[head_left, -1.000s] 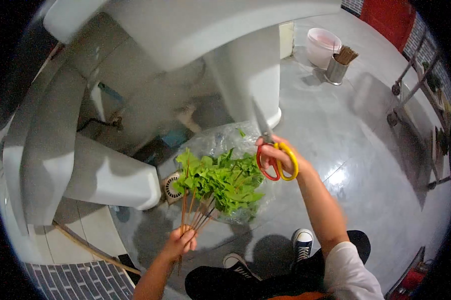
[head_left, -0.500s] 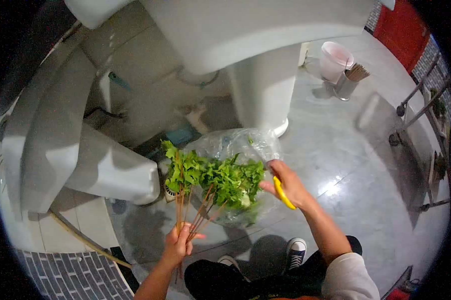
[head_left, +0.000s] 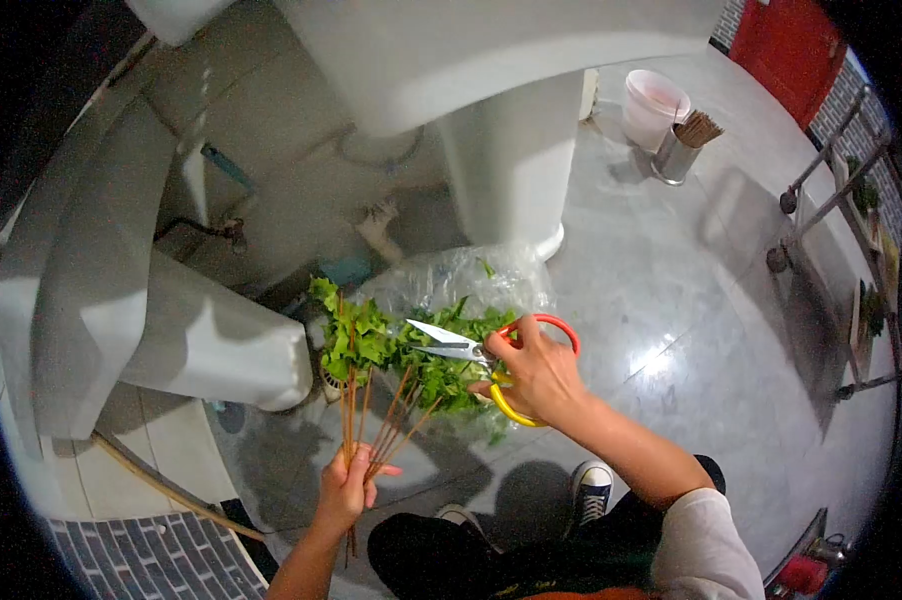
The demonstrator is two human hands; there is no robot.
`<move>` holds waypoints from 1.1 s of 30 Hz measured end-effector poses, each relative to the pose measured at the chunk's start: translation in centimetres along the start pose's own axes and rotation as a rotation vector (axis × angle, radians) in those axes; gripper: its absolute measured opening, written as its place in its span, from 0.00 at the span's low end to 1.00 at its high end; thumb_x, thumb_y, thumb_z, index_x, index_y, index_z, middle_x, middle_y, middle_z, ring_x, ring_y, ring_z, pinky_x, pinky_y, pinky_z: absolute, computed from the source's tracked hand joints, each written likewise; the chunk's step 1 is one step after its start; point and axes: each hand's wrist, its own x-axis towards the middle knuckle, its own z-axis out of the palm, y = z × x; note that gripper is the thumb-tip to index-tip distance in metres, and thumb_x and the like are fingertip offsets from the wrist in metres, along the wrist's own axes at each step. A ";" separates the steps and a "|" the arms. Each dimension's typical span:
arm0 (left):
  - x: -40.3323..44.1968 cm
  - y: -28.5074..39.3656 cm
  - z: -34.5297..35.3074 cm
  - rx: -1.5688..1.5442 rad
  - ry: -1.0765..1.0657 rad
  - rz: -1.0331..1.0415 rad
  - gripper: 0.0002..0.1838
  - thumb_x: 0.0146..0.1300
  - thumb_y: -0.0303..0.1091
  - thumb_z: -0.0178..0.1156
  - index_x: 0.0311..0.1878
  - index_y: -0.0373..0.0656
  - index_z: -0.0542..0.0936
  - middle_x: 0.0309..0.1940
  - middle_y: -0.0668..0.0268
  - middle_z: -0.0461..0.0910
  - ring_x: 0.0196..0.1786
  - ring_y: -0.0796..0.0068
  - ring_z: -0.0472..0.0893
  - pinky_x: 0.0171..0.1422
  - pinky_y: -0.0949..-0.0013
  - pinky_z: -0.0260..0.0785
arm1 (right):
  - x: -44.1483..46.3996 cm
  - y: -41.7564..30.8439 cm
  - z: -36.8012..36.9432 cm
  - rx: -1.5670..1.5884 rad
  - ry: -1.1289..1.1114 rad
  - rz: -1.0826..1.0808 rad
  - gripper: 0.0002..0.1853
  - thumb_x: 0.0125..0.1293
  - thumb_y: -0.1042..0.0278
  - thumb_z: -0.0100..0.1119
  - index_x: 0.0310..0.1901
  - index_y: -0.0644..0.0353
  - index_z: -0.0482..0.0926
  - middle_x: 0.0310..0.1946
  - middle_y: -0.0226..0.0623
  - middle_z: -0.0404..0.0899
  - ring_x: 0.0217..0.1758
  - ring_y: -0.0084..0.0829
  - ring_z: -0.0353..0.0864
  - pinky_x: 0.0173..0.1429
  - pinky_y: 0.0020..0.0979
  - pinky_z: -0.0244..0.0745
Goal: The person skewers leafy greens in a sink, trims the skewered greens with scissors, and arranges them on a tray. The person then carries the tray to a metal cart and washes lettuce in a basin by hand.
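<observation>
My left hand (head_left: 347,486) is closed around several thin brown skewers (head_left: 389,425), fanned out, with green leafy lettuce (head_left: 353,335) on the upper ends of some. In my right hand (head_left: 539,372) is a pair of scissors (head_left: 449,343) with one red and one yellow handle. Their blades are apart and point left, over the leaves. Behind them more leafy greens (head_left: 449,385) lie in a clear plastic bag (head_left: 441,285) on the floor. The scissors hide part of the greens.
A white bucket (head_left: 651,105) and a metal canister (head_left: 675,160) full of sticks stand on the grey tiled floor at upper right. Large pale supports (head_left: 506,170) rise close in front and at left. A wheeled metal rack (head_left: 821,195) stands at right.
My right hand has moved left and turned, bringing the scissor blades into view, apart, over the greens. My left hand still grips the skewers in about the same place.
</observation>
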 end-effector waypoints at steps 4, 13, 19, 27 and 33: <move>-0.8 2.3 -0.5 -0.193 0.024 -0.173 0.13 0.62 0.38 0.36 0.32 0.36 0.64 0.23 0.57 0.77 0.08 0.85 0.60 0.11 0.81 0.53 | -0.4 -0.4 -0.1 -0.003 -0.001 -0.025 0.25 0.42 0.44 0.58 0.36 0.54 0.69 0.31 0.42 0.62 0.20 0.35 0.71 0.22 0.32 0.69; -1.1 -2.3 -0.5 -0.016 0.072 -0.029 0.12 0.61 0.38 0.38 0.31 0.38 0.64 0.21 0.59 0.77 0.09 0.87 0.58 0.11 0.81 0.49 | -0.9 -1.2 -0.1 -0.022 -0.069 -0.023 0.21 0.47 0.44 0.53 0.34 0.53 0.69 0.29 0.42 0.64 0.15 0.36 0.69 0.17 0.32 0.64; -1.5 -0.3 -0.4 0.012 0.113 -0.057 0.12 0.61 0.38 0.38 0.30 0.39 0.64 0.20 0.61 0.77 0.09 0.88 0.57 0.13 0.81 0.49 | -1.3 -0.8 0.8 -0.032 -0.070 -0.040 0.21 0.49 0.44 0.51 0.33 0.55 0.69 0.20 0.38 0.70 0.15 0.38 0.70 0.17 0.33 0.63; -1.2 -2.4 -0.7 0.314 0.117 0.001 0.12 0.61 0.38 0.39 0.30 0.39 0.65 0.19 0.62 0.77 0.09 0.87 0.59 0.13 0.81 0.50 | -2.1 0.1 1.9 0.410 -0.230 0.289 0.24 0.52 0.44 0.49 0.36 0.60 0.67 0.22 0.42 0.72 0.23 0.44 0.73 0.28 0.40 0.68; -1.8 -0.6 -1.1 -0.211 0.077 -0.231 0.08 0.59 0.34 0.45 0.29 0.40 0.66 0.16 0.63 0.75 0.10 0.87 0.60 0.14 0.82 0.50 | -3.5 -0.6 1.5 0.314 -0.118 0.222 0.25 0.49 0.45 0.54 0.37 0.62 0.67 0.35 0.48 0.66 0.37 0.46 0.70 0.38 0.39 0.66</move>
